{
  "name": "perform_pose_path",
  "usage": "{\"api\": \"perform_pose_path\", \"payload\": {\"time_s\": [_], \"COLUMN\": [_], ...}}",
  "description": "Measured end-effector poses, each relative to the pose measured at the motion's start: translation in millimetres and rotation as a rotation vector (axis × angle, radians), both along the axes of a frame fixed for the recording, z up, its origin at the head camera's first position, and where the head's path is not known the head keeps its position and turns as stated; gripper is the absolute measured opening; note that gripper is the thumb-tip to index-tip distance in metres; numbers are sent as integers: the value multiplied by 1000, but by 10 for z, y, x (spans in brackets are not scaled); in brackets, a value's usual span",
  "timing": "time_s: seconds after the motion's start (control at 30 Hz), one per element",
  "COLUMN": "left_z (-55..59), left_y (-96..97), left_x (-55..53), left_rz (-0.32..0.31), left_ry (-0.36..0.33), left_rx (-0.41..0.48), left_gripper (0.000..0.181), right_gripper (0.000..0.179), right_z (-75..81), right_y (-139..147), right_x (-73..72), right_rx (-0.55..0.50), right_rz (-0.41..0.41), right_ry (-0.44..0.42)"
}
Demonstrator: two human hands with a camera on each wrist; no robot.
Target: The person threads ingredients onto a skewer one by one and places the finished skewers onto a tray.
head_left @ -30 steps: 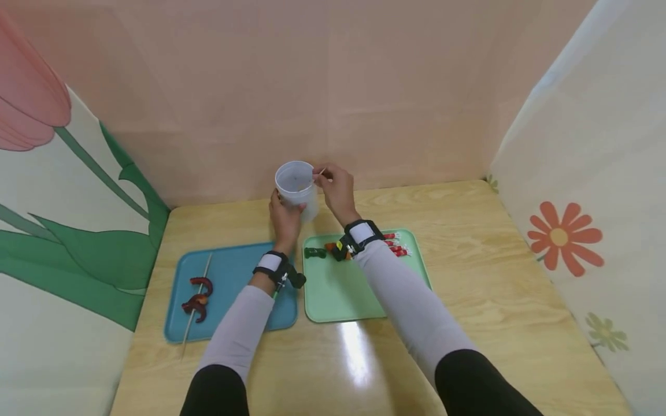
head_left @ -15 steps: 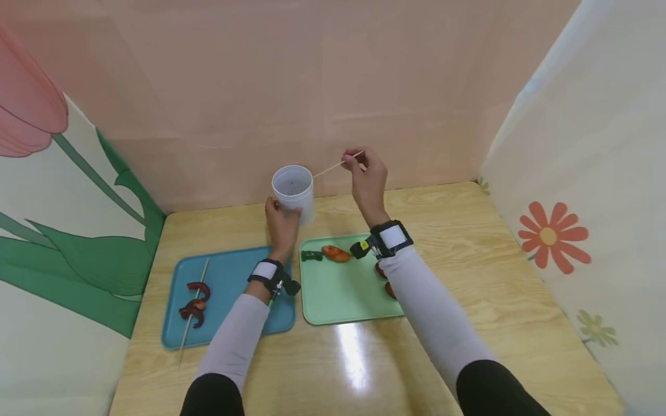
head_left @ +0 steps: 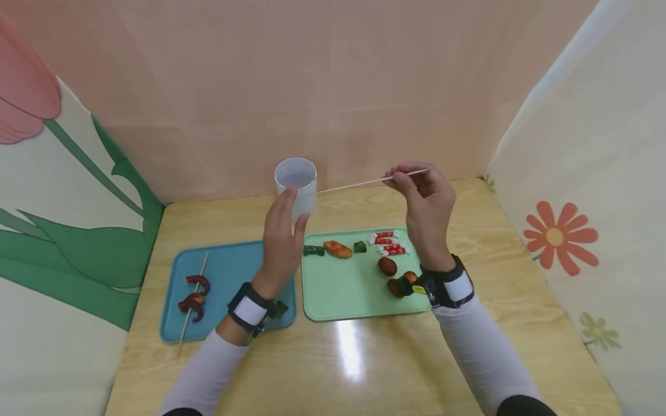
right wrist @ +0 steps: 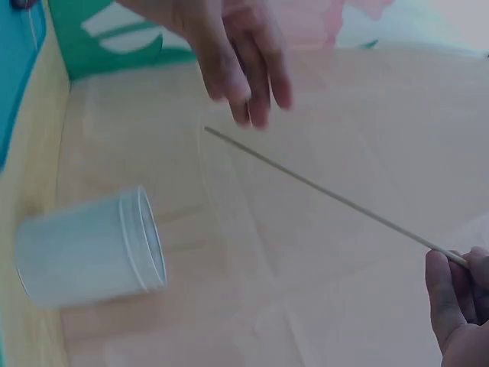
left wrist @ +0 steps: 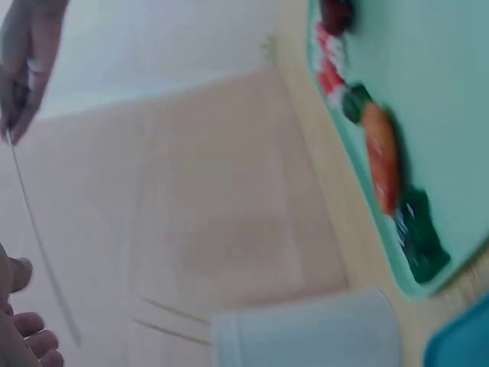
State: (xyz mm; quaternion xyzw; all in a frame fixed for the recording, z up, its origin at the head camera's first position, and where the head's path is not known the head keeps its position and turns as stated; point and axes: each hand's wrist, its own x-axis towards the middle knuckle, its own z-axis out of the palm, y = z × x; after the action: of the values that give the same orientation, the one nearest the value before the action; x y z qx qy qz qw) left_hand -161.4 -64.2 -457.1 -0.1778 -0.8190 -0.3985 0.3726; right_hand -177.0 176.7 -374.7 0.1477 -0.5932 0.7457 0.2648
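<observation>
My right hand (head_left: 430, 214) pinches a thin wooden skewer (head_left: 354, 186) near one end, between thumb and fingers. The skewer reaches leftward above the table toward the white plastic cup (head_left: 307, 199). That cup (right wrist: 84, 248) stands upright at the back of the table. My left hand (head_left: 280, 242) is raised in front of it with relaxed fingers, holding nothing. In the right wrist view, the left fingers hang close by the free tip of the skewer, apart from the cup. Several small food pieces lie on the green tray (head_left: 343, 300) below, among them an orange piece (head_left: 338, 249) and dark green pieces (head_left: 314, 250).
On the blue tray (head_left: 229, 260) at left, a skewer threaded with reddish-brown curled pieces (head_left: 193, 300) sticks out past the front rim. Red-and-white wrapped pieces (head_left: 390, 249) and round brown pieces (head_left: 387, 266) occupy the green tray's right side. A pinkish backdrop (head_left: 333, 86) rises behind the table.
My right hand has moved right, drawing the skewer away from the cup. The left hand has let go of the cup and come slightly nearer.
</observation>
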Motion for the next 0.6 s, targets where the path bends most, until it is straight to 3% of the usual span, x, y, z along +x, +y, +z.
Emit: {"api": "perform_pose_path", "payload": {"time_s": [0.1,0.2,0.3,0.37,0.5,0.6], "left_z": [69,41,-76,-176,-352,-452], "left_y": [27,22,-22,-51,-88,-119], "left_x": [101,166,246,311,440,523], "left_rz": [-1,-16,-51,-71,-88,-84], "left_ry": [88,89,22,-39,-134,-176], "left_rx": [-134,-210,-280,-326,-369,-352], "left_gripper": [47,38,40,33,18,22], "right_gripper": [13,13,14,16,19,23], "right_z": [-70,-196,-386,-522,-753,-888], "right_y": [-26,-52,-62,-52,-10,65], "right_x": [215,393,522,587,668,682], "right_rx": [-18,11,71,100,114,257], "right_rz": [37,42,-2,-13,30,17], "right_ry": [-4,-34,-115,-179,-273,-335]}}
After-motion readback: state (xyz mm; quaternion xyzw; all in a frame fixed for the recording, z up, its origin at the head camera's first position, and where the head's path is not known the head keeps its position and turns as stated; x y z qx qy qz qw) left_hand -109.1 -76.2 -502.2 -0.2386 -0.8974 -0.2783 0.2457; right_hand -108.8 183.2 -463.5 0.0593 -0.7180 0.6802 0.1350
